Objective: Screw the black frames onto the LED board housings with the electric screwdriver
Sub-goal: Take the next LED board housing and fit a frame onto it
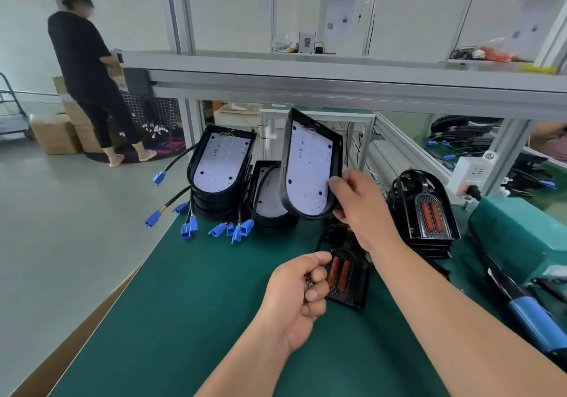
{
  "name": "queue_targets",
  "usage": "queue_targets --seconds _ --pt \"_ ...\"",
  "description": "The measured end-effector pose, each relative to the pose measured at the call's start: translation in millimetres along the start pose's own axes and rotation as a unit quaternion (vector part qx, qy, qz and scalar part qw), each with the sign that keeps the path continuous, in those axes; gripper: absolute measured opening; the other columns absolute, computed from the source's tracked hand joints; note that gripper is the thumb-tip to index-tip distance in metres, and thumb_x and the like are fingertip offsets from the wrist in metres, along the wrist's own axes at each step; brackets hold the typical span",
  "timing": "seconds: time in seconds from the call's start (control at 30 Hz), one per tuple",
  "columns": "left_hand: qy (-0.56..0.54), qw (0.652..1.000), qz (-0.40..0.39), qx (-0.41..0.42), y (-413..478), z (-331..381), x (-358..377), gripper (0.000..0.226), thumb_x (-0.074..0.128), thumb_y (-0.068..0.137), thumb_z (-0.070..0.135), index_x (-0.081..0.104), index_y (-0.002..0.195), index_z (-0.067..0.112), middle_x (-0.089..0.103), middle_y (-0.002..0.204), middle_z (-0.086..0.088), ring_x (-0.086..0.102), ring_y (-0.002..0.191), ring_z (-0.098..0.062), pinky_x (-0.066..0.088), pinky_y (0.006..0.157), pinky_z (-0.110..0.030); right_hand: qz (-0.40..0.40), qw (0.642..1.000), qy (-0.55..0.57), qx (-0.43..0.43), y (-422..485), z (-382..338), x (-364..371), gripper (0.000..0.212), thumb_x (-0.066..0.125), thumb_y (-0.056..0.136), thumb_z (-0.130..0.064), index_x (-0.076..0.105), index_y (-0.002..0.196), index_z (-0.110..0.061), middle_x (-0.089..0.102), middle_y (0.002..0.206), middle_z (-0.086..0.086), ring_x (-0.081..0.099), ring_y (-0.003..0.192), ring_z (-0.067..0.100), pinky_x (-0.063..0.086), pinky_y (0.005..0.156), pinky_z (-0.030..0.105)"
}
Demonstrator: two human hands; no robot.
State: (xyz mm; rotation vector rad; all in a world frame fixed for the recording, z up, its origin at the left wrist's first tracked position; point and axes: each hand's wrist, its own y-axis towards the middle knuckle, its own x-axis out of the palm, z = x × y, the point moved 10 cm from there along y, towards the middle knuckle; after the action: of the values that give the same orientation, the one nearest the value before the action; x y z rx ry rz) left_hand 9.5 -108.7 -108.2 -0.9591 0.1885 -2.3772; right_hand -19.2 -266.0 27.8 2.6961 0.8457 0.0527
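Housing [310,166], black-rimmed with dotted white LED board, tilts upright.

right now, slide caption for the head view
Right hand holds an LED board housing over the bench; left hand grips small metal parts

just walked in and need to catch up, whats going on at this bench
A person's right hand holds one LED board housing up off the green mat, tilted, gripping its lower rim. The left hand is curled round what look like screws, beside a black frame lying flat. The electric screwdriver lies untouched at the right. No screwing yet.
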Motion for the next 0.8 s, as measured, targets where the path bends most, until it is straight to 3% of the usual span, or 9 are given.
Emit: queue_targets --seconds 0.13,0.23,0.3,0.37,0.43,0.57,0.67,0.73,0.8 --pt "0.034 0.999 -0.013 0.04 -2.4 8.4 2.7 0.028 0.059 0.095 0.02 0.073 0.114 0.005 0.043 0.069 0.004 0.026 0.051 -0.009 0.019 0.038 -0.021 0.001 1.0 0.026 -0.012 -39.2 -13.5 -23.3 0.039 0.064 0.101 -0.024 0.037 0.082 -0.004 0.036 0.069 0.01 0.034 0.057 0.018 0.035 0.045 0.02" --pt "0.051 0.995 -0.048 0.076 -7.8 20.8 12.3 0.013 0.068 0.08 0.026 0.071 0.071 0.018 0.035 0.069 0.004 0.023 0.05 -0.009 0.018 0.037 -0.02 0.009 1.0 0.024 -0.015 -71.7 -14.4 -42.5 0.039 0.065 0.1 -0.027 0.04 0.086 0.0 0.04 0.067 0.009 0.037 0.055 0.018 0.034 0.045 0.023" --pt "0.058 0.992 -0.056 0.093 -10.0 25.6 15.5 0.022 0.071 0.079 0.029 0.058 0.061 0.025 0.031 0.069 0.003 0.021 0.05 -0.009 0.016 0.038 -0.019 0.01 0.999 0.035 -0.013 -93.3 -12.8 -53.2 0.033 0.062 0.106 -0.02 0.044 0.083 -0.005 0.041 0.064 0.007 0.037 0.053 0.016 0.033 0.044 0.024" --pt "0.066 0.992 -0.053 0.089 -11.0 24.5 16.5 0.031 0.068 0.094 0.032 0.068 0.064 0.024 0.031 0.068 0.005 0.02 0.051 -0.01 0.016 0.039 -0.018 0.002 0.998 0.064 -0.002 -115.5 -11.3 -60.3 0.032 0.059 0.108 -0.017 0.047 0.078 -0.014 0.043 0.062 0.004 0.038 0.05 0.015 0.032 0.045 0.024" --pt "0.05 0.995 -0.059 0.068 -10.8 19.6 17.2 0.027 0.061 0.102 0.031 0.081 0.087 0.02 0.033 0.068 0.007 0.02 0.051 -0.009 0.018 0.038 -0.019 -0.015 0.995 0.099 0.017 -138.3 -8.8 -63.9 0.03 0.06 0.106 -0.02 0.049 0.08 -0.011 0.043 0.064 0.007 0.037 0.052 0.018 0.029 0.047 0.024" --pt "-0.016 0.996 -0.089 0.025 -9.7 14.3 18.6 0.04 0.058 0.089 0.015 0.069 0.125 0.002 0.035 0.068 0.006 0.023 0.05 -0.007 0.021 0.034 -0.018 -0.02 0.985 0.157 0.066 -183.3 0.9 -73.5 0.044 0.069 0.092 -0.031 0.047 0.095 0.007 0.046 0.066 0.009 0.039 0.053 0.016 0.023 0.051 0.033" --pt "-0.041 0.996 -0.083 -0.003 -8.2 12.8 13.0 0.051 0.05 0.081 0.013 0.064 0.126 -0.006 0.034 0.068 0.003 0.023 0.049 -0.008 0.021 0.033 -0.017 -0.009 0.976 0.183 0.116 -211.3 13.4 -84.6 0.051 0.073 0.082 -0.034 0.051 0.099 0.009 0.053 0.067 0.012 0.049 0.052 0.019 0.033 0.049 0.03" --pt "-0.061 0.995 -0.068 -0.026 -5.8 10.7 6.9 0.044 0.049 0.082 0.021 0.063 0.114 -0.006 0.033 0.068 0.003 0.022 0.049 -0.009 0.019 0.033 -0.017 -0.01 0.971 0.192 0.142 -225.2 20.9 -90.3 0.044 0.072 0.084 -0.03 0.053 0.096 0.008 0.055 0.068 0.017 0.05 0.051 0.022 0.038 0.046 0.027" --pt "-0.058 0.996 -0.059 -0.037 -4.5 9.5 2.7 0.034 0.056 0.091 0.035 0.065 0.098 0.004 0.031 0.066 0.004 0.022 0.046 -0.008 0.017 0.033 -0.016 0.005 0.97 0.184 0.159 -233.1 26.3 -97.0 0.041 0.073 0.081 -0.032 0.052 0.088 0.003 0.052 0.068 0.019 0.045 0.051 0.022 0.032 0.049 0.028"
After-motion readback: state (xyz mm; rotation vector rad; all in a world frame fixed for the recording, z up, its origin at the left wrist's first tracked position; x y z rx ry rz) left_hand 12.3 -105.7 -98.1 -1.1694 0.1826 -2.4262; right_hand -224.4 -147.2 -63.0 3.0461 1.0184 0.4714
